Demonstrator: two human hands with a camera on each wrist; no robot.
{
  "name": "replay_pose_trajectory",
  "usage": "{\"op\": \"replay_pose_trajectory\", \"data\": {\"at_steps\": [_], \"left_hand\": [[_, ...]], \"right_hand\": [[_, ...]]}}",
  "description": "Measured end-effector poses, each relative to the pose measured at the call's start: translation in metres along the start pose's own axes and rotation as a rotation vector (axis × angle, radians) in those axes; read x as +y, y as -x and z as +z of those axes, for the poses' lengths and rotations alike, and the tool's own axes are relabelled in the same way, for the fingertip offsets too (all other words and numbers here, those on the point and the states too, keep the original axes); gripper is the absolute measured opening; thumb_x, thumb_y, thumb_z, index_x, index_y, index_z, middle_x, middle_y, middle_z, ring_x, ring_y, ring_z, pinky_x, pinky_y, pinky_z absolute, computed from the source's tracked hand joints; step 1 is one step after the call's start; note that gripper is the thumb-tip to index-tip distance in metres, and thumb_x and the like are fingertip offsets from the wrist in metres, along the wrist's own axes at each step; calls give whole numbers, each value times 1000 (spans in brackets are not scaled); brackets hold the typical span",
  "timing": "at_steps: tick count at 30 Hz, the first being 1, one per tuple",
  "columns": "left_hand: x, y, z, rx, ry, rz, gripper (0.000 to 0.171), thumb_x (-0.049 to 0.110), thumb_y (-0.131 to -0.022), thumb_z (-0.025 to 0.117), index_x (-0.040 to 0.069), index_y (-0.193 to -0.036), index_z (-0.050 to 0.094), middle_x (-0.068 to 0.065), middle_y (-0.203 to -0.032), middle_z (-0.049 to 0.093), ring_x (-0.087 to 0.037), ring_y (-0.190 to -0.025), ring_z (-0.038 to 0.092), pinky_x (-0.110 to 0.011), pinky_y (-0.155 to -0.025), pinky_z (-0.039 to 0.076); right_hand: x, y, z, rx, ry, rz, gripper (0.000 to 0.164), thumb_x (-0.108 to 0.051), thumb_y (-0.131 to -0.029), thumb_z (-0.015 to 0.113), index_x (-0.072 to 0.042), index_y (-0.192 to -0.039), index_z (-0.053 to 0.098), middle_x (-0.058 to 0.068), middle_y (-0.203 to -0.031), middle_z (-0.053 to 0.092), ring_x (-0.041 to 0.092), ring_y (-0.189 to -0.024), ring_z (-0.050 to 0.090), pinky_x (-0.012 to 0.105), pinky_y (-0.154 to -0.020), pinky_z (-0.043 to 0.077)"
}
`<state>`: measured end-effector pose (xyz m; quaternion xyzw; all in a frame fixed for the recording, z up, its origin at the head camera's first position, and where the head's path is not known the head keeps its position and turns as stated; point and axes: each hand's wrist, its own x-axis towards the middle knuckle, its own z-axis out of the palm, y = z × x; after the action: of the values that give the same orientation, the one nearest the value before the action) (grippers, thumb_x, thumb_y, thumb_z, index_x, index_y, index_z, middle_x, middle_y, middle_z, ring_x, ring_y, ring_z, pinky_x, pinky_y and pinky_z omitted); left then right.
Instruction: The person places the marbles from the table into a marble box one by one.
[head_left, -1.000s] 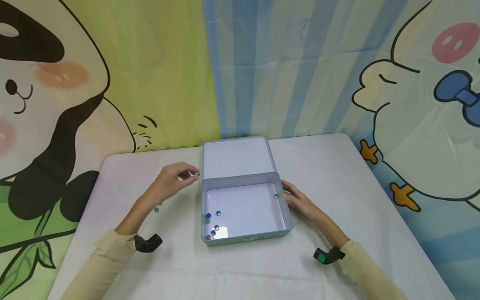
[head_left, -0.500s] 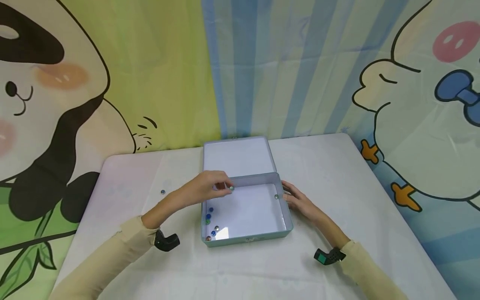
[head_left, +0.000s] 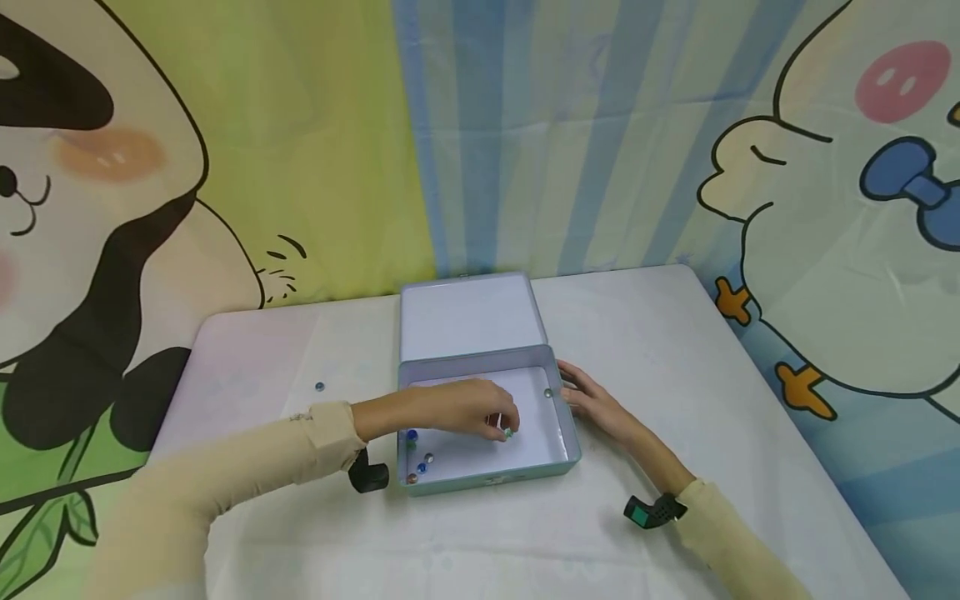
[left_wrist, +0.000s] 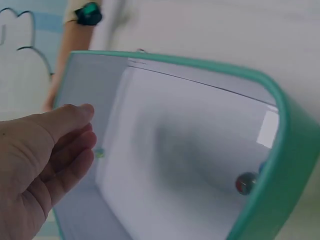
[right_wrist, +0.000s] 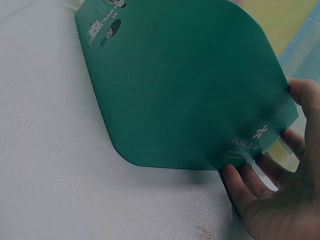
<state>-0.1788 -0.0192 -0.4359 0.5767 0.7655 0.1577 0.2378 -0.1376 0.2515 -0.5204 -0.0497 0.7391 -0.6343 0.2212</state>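
Observation:
My left hand [head_left: 468, 408] is inside the open green tin box [head_left: 491, 481], pinching a greenish glass marble [head_left: 507, 432] at its fingertips. In the left wrist view the thumb and fingers [left_wrist: 75, 167] hang over the tin's pale inside, and the pinched marble cannot be made out. Several marbles lie in the tin's left part, among them a blue marble [head_left: 412, 435] and a brown marble [head_left: 412, 478]. One clear-green marble [head_left: 548, 392] sits by the right wall. My right hand [head_left: 600, 404] rests its fingers against the tin's outer right side.
The tin's lid [head_left: 472, 317] lies folded back behind it. A bluish marble [head_left: 319, 387] is on the white table [head_left: 660, 333], left of the tin. Printed curtains [head_left: 510, 142] hang behind the table. Both wrists wear black camera mounts.
My left hand has carried the marble from left of the tin, over its rim, rightward and down inside. My right hand has stayed at the tin's side. The view has shifted slightly.

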Motion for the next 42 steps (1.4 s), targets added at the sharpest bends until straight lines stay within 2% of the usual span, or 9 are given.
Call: {"op": "replay_pose_trajectory", "data": {"at_steps": [3,5,9,15,21,26,35,39,42], "left_hand": [[-3,-11,6,-70,-36,-8,13,19,-91,68,13,-103,71,7,-90,67,-3,-80,58,-11,-71,45],[-8,-19,11,-68,-52,-34,12,18,-90,69,13,-100,71,7,-88,68,-3,-78,57,-11,-69,45],[-22,-35,18,22,-43,-105,11,17,-89,70,11,-98,72,3,-88,71,-3,-76,58,-12,-69,46],[-40,-55,17,95,-52,-103,11,12,-89,69,6,-97,71,-3,-89,72,-9,-80,61,-16,-72,48],[-51,-64,20,169,-85,-148,11,14,-90,69,7,-98,72,-1,-87,71,-7,-76,57,-18,-69,46],[-53,-65,22,208,-101,-146,12,16,-90,69,8,-98,71,0,-87,69,-9,-78,55,-20,-70,45],[-50,-58,17,200,-85,-155,18,13,-89,69,5,-106,69,-4,-93,69,-12,-83,58,-22,-75,48],[-43,-48,6,204,-67,-131,23,12,-89,70,4,-110,66,-7,-101,69,-16,-92,62,-27,-81,52],[-38,-33,-5,221,-38,-118,23,12,-90,68,6,-112,65,-7,-105,68,-16,-92,63,-26,-80,52]], "right_hand": [[-1,1,0,2,4,-2,63,-31,-100,46,-21,-155,18,16,-163,13,43,-145,26,59,-114,30],[-1,1,0,1,5,-2,63,-31,-100,46,-21,-155,18,16,-163,13,43,-144,27,58,-114,31],[0,1,0,-11,2,-8,63,-31,-101,45,-20,-156,17,16,-163,11,44,-144,28,57,-113,32],[0,-1,0,-8,0,-4,62,-30,-101,45,-20,-156,17,16,-163,11,43,-144,28,57,-113,32],[-4,0,1,-10,16,6,63,-28,-101,43,-18,-156,15,17,-163,10,43,-144,27,56,-113,32],[-4,0,1,-5,13,2,61,-27,-102,42,-18,-156,15,17,-163,11,43,-145,26,57,-113,32],[-2,-2,3,-16,10,-2,61,-27,-102,43,-19,-156,16,17,-163,11,43,-144,28,56,-113,33],[-1,-1,2,-10,14,-1,62,-27,-102,43,-18,-156,15,18,-163,10,43,-145,25,58,-114,30],[0,-1,1,-4,15,5,62,-27,-102,44,-18,-156,15,18,-163,11,43,-145,25,59,-114,29]]}}
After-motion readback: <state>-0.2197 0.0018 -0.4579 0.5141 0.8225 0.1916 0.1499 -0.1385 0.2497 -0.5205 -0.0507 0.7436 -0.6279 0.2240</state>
